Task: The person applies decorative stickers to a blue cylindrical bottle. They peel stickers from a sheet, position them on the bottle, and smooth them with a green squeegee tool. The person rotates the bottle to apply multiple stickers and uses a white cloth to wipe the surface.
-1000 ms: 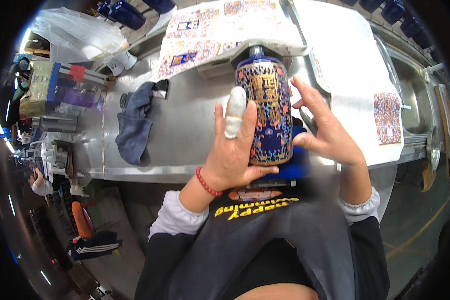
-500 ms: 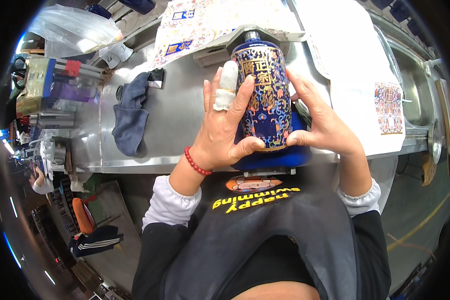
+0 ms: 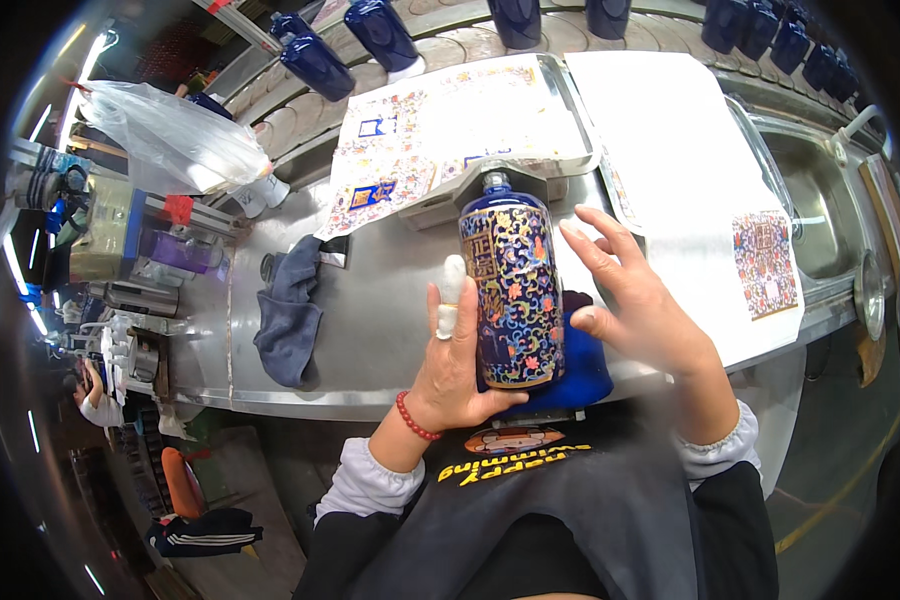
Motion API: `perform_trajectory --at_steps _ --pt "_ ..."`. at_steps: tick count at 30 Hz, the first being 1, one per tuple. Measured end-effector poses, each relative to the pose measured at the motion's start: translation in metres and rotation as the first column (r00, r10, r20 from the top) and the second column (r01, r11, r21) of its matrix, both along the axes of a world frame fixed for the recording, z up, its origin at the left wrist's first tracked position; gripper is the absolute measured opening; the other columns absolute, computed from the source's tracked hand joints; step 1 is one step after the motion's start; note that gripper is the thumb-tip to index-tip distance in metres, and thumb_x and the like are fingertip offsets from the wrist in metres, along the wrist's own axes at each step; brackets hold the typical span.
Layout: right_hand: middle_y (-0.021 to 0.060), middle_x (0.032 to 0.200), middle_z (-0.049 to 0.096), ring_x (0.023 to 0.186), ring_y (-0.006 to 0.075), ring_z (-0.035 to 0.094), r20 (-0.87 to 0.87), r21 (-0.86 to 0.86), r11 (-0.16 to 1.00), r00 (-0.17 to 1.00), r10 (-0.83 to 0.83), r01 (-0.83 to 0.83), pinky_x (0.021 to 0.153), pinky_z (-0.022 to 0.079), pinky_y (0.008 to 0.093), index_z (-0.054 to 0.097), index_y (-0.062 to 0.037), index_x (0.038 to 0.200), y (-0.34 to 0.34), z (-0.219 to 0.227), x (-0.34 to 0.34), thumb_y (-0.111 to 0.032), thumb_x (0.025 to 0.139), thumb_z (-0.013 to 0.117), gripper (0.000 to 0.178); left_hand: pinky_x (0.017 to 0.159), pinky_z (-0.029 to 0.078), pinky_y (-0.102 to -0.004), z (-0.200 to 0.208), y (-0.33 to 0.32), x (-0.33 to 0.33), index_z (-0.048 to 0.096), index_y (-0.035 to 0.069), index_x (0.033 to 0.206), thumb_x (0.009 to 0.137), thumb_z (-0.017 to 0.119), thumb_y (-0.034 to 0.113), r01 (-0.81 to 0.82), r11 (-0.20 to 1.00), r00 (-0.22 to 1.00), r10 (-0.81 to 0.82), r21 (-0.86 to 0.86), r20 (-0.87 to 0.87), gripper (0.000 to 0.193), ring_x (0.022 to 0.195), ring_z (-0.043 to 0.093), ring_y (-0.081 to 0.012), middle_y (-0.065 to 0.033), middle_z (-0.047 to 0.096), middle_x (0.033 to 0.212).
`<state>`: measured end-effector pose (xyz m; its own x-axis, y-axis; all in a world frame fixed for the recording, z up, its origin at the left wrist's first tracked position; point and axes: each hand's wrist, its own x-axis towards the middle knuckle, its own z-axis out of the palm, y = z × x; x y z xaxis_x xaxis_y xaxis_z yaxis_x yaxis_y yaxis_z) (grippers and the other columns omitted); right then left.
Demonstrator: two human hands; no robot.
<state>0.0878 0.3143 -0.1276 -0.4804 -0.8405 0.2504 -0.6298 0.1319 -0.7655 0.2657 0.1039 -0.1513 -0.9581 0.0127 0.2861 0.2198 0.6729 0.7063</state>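
A dark blue bottle with a colourful floral wrap and a gold-lettered panel lies with its neck away from me, by a grey metal bracket. My left hand is closed on its left side near the base, the thumb across the bottom edge. White wrapping covers one of that hand's fingers. To the right of the bottle, my right hand is held apart from it, fingers spread and holding nothing. Under and beside the bottle's base shows a blue pad or support, partly hidden.
Printed floral transfer sheets lie beyond the bottle, and a white sheet with one floral print lies to the right. A grey-blue cloth rests on the steel bench at left. Plain blue bottles line the back; a sink stands far right.
My right hand has come off the bottle and opened. The bottle has turned, so its gold-lettered panel now faces more to the left. The view has tilted up, bringing the back bottles in.
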Motion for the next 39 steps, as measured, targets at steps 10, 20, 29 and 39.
perform_trajectory --at_steps 10,20,29,39 --pt "0.0233 0.154 0.035 0.123 0.0405 0.052 0.032 0.033 0.993 0.993 -0.115 0.114 0.106 0.045 0.0453 0.048 -0.0221 0.152 -0.023 0.005 -0.001 -0.03 0.09 0.074 0.068 0.121 0.003 -0.0589 0.012 -0.007 -0.022 0.026 -0.011 0.155 0.094 0.057 0.064 -0.111 0.99 0.989 0.102 -0.086 -0.107 0.101 0.151 0.026 -0.0444 -0.0342 0.03 0.158" --pt "0.0195 0.154 0.037 0.115 0.0336 0.052 -0.152 -0.053 0.99 0.979 -0.139 0.133 0.104 0.046 0.0448 0.052 -0.0145 0.149 -0.03 0.007 -0.002 -0.036 0.09 0.072 0.065 0.121 0.003 -0.0613 0.014 -0.008 -0.021 0.024 -0.011 0.155 0.093 0.059 0.063 -0.114 0.986 0.99 0.103 -0.123 -0.094 0.102 0.148 0.031 -0.0456 -0.0336 0.035 0.155" --pt "0.0204 0.154 0.038 0.128 0.0373 0.049 0.008 -0.013 0.994 0.995 -0.104 0.104 0.109 0.043 0.0452 0.046 -0.011 0.152 -0.017 0.001 -0.005 -0.053 0.095 0.063 0.072 0.12 0.003 -0.0639 0.025 -0.002 -0.019 0.023 -0.009 0.156 0.086 0.066 0.066 -0.101 0.986 0.99 0.086 -0.13 -0.115 0.111 0.149 0.025 -0.0483 -0.0342 0.031 0.156" --pt "0.0232 0.151 0.04 0.137 0.041 0.044 0.023 -0.192 0.98 0.998 0.062 -0.057 0.112 0.04 0.0452 0.04 -0.0009 0.153 0.016 -0.026 0.02 -0.048 0.08 0.08 0.095 0.12 0.01 -0.0641 0.0 0.017 0.004 0.019 -0.012 0.155 0.076 0.079 0.059 -0.118 0.974 0.992 0.106 -0.191 -0.074 0.122 0.142 0.038 -0.0483 -0.0302 0.044 0.15"
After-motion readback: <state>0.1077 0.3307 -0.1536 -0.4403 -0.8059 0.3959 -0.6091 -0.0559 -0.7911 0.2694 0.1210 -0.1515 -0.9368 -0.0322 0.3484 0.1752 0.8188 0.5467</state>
